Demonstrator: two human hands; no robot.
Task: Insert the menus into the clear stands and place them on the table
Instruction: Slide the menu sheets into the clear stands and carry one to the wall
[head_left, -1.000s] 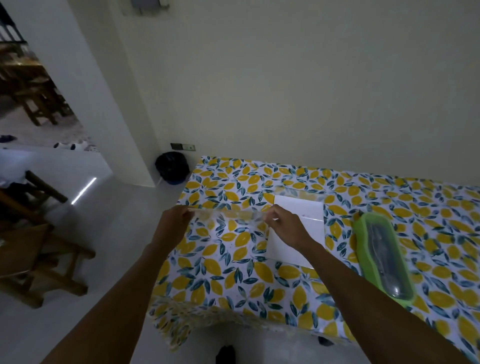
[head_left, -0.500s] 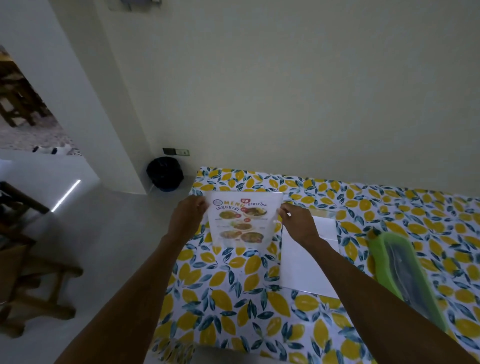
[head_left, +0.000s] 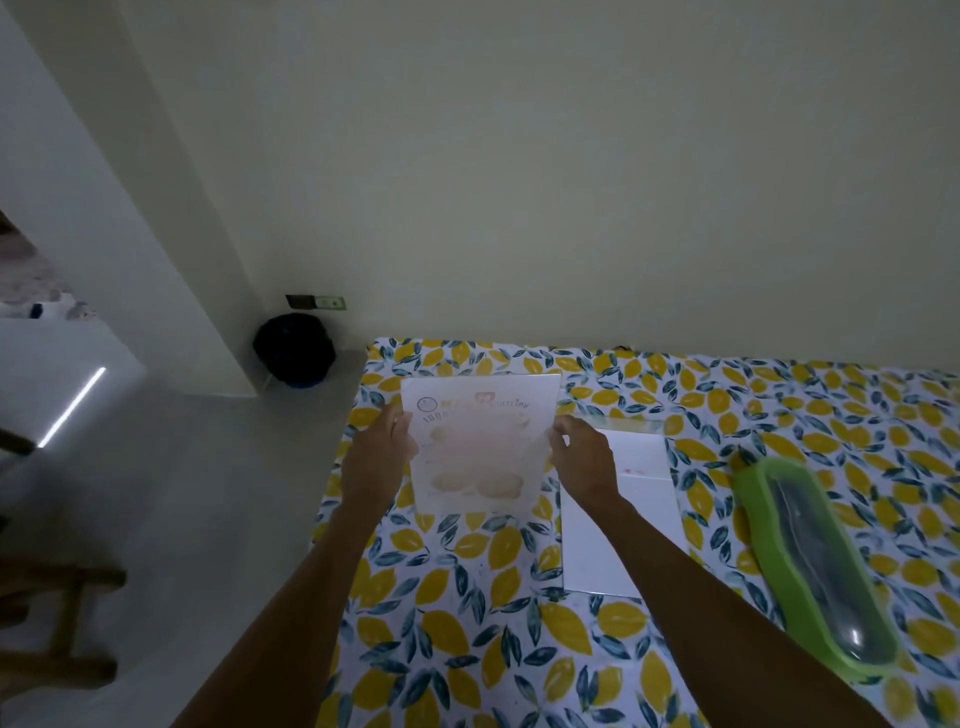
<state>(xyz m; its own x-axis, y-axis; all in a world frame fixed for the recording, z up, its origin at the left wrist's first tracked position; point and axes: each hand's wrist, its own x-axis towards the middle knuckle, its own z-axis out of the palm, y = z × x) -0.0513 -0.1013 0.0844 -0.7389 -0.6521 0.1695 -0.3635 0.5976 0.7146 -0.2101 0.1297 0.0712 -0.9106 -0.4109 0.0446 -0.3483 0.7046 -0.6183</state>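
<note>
A clear stand (head_left: 480, 441) with a printed menu inside it stands upright near the far left corner of the lemon-patterned table (head_left: 467, 613). The menu's print looks washed out by glare. My left hand (head_left: 376, 457) grips the stand's left edge and my right hand (head_left: 584, 457) grips its right edge. A white sheet (head_left: 618, 540) lies flat on the table just right of the stand, partly under my right wrist. I cannot tell whether the stand's foot touches the table.
A green tray with a clear lid (head_left: 815, 561) lies on the table's right side. The wall runs close behind the table. A black bag (head_left: 293, 349) sits on the floor by the wall corner. Wooden chair legs (head_left: 57, 623) stand at the left.
The stand went from lying flat between my hands to upright, and it has moved a little farther toward the wall. The menu's print now looks faded by glare.
</note>
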